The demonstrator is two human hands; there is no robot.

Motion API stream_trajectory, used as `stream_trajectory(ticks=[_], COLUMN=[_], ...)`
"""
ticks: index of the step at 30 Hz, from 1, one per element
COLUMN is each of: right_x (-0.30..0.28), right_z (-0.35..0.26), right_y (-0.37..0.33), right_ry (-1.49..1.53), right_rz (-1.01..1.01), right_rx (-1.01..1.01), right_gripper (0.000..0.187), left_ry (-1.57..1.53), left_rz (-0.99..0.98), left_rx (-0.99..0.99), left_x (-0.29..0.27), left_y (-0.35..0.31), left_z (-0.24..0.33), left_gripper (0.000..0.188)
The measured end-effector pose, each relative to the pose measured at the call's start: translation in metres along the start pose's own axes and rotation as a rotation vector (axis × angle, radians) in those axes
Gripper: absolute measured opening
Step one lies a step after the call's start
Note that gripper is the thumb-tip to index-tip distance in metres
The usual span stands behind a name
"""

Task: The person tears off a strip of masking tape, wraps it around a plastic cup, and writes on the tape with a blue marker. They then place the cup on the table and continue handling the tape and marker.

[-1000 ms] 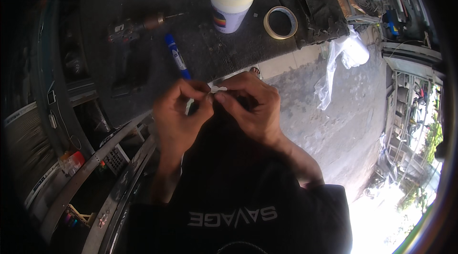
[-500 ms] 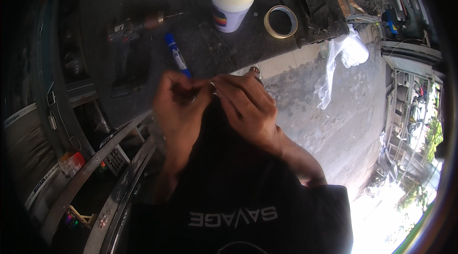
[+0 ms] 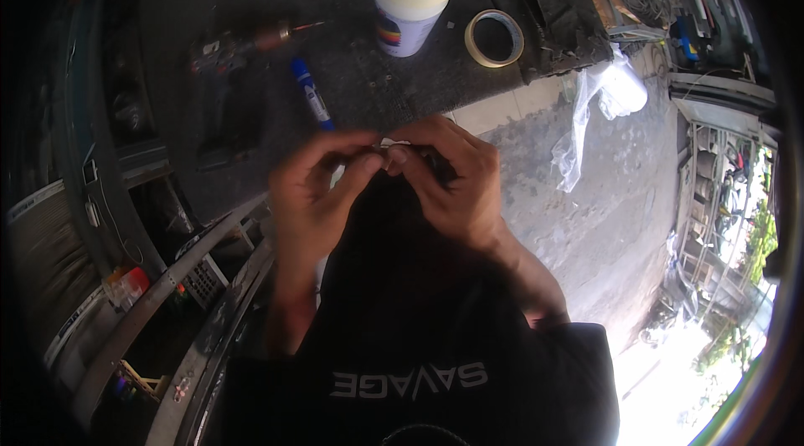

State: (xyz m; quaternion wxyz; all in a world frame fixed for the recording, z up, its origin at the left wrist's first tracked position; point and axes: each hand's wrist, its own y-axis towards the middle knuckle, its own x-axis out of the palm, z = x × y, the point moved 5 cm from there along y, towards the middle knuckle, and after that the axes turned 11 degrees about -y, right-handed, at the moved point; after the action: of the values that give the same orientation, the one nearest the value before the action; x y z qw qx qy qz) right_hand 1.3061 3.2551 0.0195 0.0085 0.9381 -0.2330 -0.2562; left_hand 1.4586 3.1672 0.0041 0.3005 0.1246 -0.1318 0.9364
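Close in front of my chest, my left hand [image 3: 320, 178] and my right hand [image 3: 452, 178] meet fingertip to fingertip. Both pinch a small whitish scrap [image 3: 394, 143] between thumbs and forefingers. It is too small to tell whether it is paper, tape or something else. Just beyond my left fingers, a blue marker [image 3: 311, 94] lies on the dark worktable [image 3: 352, 86]. Farther off stands a white cylindrical tub [image 3: 412, 6] with a lid marked in blue. To its right a roll of masking tape [image 3: 494, 39] lies flat.
A power drill [image 3: 243, 46] with a bit fitted lies at the table's left. Clear plastic wrap [image 3: 615, 90] hangs beyond the table's right edge, above the grey concrete floor [image 3: 569, 237]. Metal rails [image 3: 180, 304] run along my lower left.
My right hand has turned, its thumb now showing below the forefinger. The left fingers have straightened toward it, and more of the whitish scrap shows between them.
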Motion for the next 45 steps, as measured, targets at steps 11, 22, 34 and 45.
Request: stream_trajectory(ticks=[11,22,34,45], right_x=[0.005,0.016,-0.024,-0.097], right_z=[0.003,-0.006,0.021,0.036], right_y=[-0.004,0.001,-0.02,-0.029], right_ry=[0.169,-0.144,-0.354,-0.416], right_rz=[-0.021,-0.132,-0.243,-0.125], right_rx=[0.06,-0.249,-0.361,-0.338], right_gripper=[0.019,0.026,0.047,0.036], left_ry=[-0.079,-0.127,-0.461,-0.244], left_rz=[0.079,0.181,0.104,-0.196], left_rx=[0.019,-0.277,-0.694,-0.559], left_x=[0.007,-0.022,-0.002,0.066], left_y=[-0.001,0.002,0.009,0.032], left_z=[-0.007,-0.03,-0.079,-0.099], left_gripper=[0.014,0.012,0.018,0.022])
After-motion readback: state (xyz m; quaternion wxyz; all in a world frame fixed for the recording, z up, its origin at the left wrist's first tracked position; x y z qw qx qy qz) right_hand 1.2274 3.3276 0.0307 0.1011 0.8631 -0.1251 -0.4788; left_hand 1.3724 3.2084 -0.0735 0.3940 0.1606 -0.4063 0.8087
